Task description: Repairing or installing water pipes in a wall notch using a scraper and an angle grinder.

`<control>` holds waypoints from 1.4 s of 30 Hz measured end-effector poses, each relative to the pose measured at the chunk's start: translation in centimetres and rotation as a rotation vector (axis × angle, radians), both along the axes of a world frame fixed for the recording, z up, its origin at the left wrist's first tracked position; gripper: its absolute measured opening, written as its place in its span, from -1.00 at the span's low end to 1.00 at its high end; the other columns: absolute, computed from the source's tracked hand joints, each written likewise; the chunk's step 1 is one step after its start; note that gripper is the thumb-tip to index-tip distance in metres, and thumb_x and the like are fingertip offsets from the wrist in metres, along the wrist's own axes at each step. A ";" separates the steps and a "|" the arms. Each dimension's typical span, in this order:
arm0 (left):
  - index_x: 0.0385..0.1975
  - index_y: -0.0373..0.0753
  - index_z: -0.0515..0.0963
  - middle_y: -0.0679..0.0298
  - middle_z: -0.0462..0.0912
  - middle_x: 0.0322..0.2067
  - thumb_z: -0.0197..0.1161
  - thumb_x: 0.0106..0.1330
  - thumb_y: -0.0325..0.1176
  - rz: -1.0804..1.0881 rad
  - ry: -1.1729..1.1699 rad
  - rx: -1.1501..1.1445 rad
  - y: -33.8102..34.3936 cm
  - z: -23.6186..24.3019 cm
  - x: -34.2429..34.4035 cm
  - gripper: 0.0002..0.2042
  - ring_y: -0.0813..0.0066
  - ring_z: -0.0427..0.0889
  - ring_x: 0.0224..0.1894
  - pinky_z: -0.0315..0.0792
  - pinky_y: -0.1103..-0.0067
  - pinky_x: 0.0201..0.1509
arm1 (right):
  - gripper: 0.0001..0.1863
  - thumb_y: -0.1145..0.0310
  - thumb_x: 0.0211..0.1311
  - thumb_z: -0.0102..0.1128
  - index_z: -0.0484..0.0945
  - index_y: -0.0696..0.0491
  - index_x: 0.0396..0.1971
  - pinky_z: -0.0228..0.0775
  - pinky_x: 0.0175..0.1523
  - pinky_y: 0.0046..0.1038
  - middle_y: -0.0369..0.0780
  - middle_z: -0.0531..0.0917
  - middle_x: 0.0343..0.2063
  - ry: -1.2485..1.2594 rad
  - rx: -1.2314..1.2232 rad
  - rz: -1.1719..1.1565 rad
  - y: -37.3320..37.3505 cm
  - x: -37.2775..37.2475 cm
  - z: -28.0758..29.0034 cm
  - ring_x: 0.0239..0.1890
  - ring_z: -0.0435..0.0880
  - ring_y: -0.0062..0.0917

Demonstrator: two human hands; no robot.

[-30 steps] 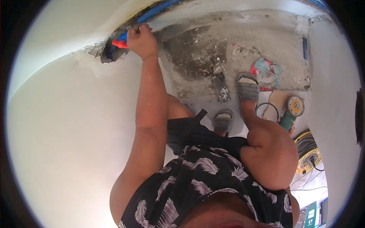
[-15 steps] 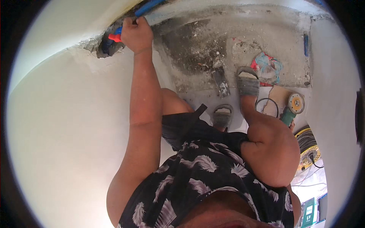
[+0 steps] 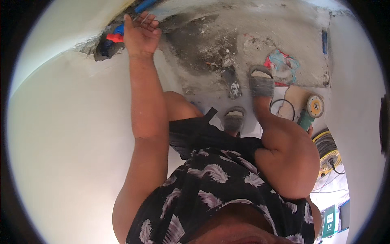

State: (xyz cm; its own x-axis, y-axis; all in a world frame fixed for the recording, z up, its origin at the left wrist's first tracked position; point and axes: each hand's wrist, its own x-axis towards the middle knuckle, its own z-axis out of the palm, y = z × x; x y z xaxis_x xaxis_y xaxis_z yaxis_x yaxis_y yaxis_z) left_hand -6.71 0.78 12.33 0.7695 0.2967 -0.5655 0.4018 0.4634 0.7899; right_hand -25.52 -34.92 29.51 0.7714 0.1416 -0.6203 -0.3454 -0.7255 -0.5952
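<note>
My left hand [image 3: 142,37] is raised at the hole in the wall, palm up, its fingers apart and slightly curled. A thin pale streak shows at its fingers; I cannot tell what it is. Beside the thumb sits a red valve handle [image 3: 115,38] on a blue fitting [image 3: 119,29], and a blue pipe [image 3: 147,5] lies beyond the fingertips. At the right, my right hand [image 3: 310,131] is mostly hidden behind my bent knee; a few fingers show around the green body of an angle grinder [image 3: 306,121]. Its round, yellowish disc [image 3: 315,106] faces up.
Rubble and a dusty, flat dark piece [image 3: 231,82] lie on the rough floor ahead. A crumpled blue-and-red bag [image 3: 282,65] lies near my sandal [image 3: 261,84]. A yellow cable reel [image 3: 328,152] stands at the right. White walls rise on both sides.
My left hand has gone from closed fingers to an opened, upturned palm, and has come off whatever it was at. The view has shifted slightly. The grinder stays beside my knee.
</note>
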 end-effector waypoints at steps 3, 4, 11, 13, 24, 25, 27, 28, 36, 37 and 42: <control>-0.26 -0.18 0.48 0.24 0.52 -0.36 -0.06 0.59 0.03 -0.169 0.006 -0.153 2.4 0.3 1.4 -0.61 0.37 0.45 -0.41 0.27 0.48 -0.40 | -0.29 0.36 -0.17 0.22 0.62 -0.12 0.19 0.48 -0.18 -0.16 -0.04 0.63 -0.36 -0.013 -0.017 0.002 -0.1 0.0 0.2 -0.27 0.65 -0.09; -0.29 -0.18 0.45 0.24 0.52 -0.40 -0.04 0.59 0.01 -0.231 -0.013 -0.246 3.0 0.4 1.7 -0.63 0.38 0.45 -0.41 0.26 0.48 -0.40 | -0.29 0.37 -0.17 0.22 0.62 -0.12 0.19 0.48 -0.18 -0.16 -0.04 0.63 -0.36 -0.017 -0.021 0.003 -0.2 0.0 0.1 -0.27 0.65 -0.08; -0.35 -0.19 0.45 0.27 0.50 -0.46 0.05 0.58 -0.06 -0.063 0.034 -0.173 1.4 0.3 2.2 -0.66 0.40 0.45 -0.44 0.25 0.53 -0.40 | -0.27 0.43 -0.19 0.21 0.64 -0.14 0.18 0.46 -0.19 -0.16 -0.04 0.62 -0.37 -0.019 -0.056 0.000 1.1 1.7 1.7 -0.28 0.64 -0.07; -0.37 -0.21 0.50 0.25 0.54 -0.46 0.06 0.58 -0.09 -0.055 0.049 -0.117 0.5 0.5 2.0 -0.66 0.41 0.49 -0.42 0.32 0.53 -0.38 | -0.27 0.44 -0.19 0.21 0.64 -0.13 0.18 0.46 -0.20 -0.16 -0.03 0.62 -0.37 -0.017 -0.066 -0.015 1.6 2.2 3.1 -0.28 0.63 -0.07; -0.21 -0.25 0.52 0.21 0.63 -0.36 0.18 0.54 -0.25 0.053 -0.043 0.040 1.1 -0.1 2.4 -0.81 0.41 0.58 -0.36 0.42 0.46 -0.33 | -0.40 0.35 -0.03 0.25 0.62 -0.02 0.15 0.47 -0.12 -0.17 -0.02 0.64 -0.30 0.007 0.002 -0.016 0.2 0.3 0.5 -0.20 0.65 -0.11; -0.19 -0.24 0.51 0.21 0.63 -0.36 0.17 0.55 -0.26 0.076 -0.046 0.032 0.9 -0.2 2.5 -0.83 0.40 0.58 -0.36 0.43 0.45 -0.31 | -0.41 0.34 -0.01 0.25 0.62 0.00 0.15 0.47 -0.11 -0.17 -0.01 0.65 -0.29 0.024 0.011 -0.044 -0.2 -0.5 0.2 -0.19 0.66 -0.12; -0.16 -0.24 0.49 0.20 0.63 -0.35 0.15 0.55 -0.28 0.160 -0.062 0.031 0.4 0.0 2.5 -0.84 0.37 0.59 -0.35 0.45 0.43 -0.28 | -0.44 0.31 0.05 0.26 0.61 0.04 0.14 0.47 -0.09 -0.18 -0.01 0.66 -0.26 0.052 0.037 -0.091 -1.3 -2.4 -1.1 -0.17 0.67 -0.13; -0.14 -0.24 0.48 0.20 0.64 -0.34 0.14 0.55 -0.29 0.218 -0.074 0.034 0.1 0.2 2.4 -0.85 0.36 0.59 -0.34 0.46 0.41 -0.27 | -0.45 0.30 0.07 0.26 0.61 0.05 0.14 0.48 -0.07 -0.18 -0.01 0.67 -0.25 0.071 0.050 -0.122 -2.0 -3.7 -2.1 -0.16 0.67 -0.14; 0.16 -0.31 0.41 0.05 0.56 -0.01 0.29 0.37 -0.17 -0.243 0.371 0.641 -10.1 -9.3 -12.2 -0.53 0.17 0.51 0.02 0.44 0.30 0.10 | -0.50 0.19 0.28 0.30 0.58 0.20 0.11 0.49 0.02 -0.20 0.01 0.71 -0.13 0.238 -0.075 -0.838 -11.5 -14.9 -19.8 -0.07 0.71 -0.21; 0.37 -0.42 0.28 -0.05 0.47 0.27 0.45 0.25 -0.11 -0.196 0.472 0.650 -13.1 -12.2 -14.9 -0.22 0.05 0.44 0.33 0.38 0.25 0.35 | -0.50 0.17 0.31 0.31 0.58 0.21 0.11 0.49 0.03 -0.20 0.01 0.72 -0.12 0.113 -0.128 -0.885 -12.6 -13.8 -22.2 -0.05 0.71 -0.22; 0.20 -0.40 0.46 -0.16 0.62 0.10 0.45 0.16 -0.07 -0.653 0.872 0.796 -18.8 -18.9 -24.1 -0.32 -0.16 0.59 0.17 0.45 0.20 0.28 | -0.57 0.23 0.26 0.43 0.60 0.22 -0.03 0.46 0.13 -0.13 0.05 0.66 -0.02 -0.724 0.062 -0.222 -10.6 2.9 -25.0 0.00 0.65 -0.02</control>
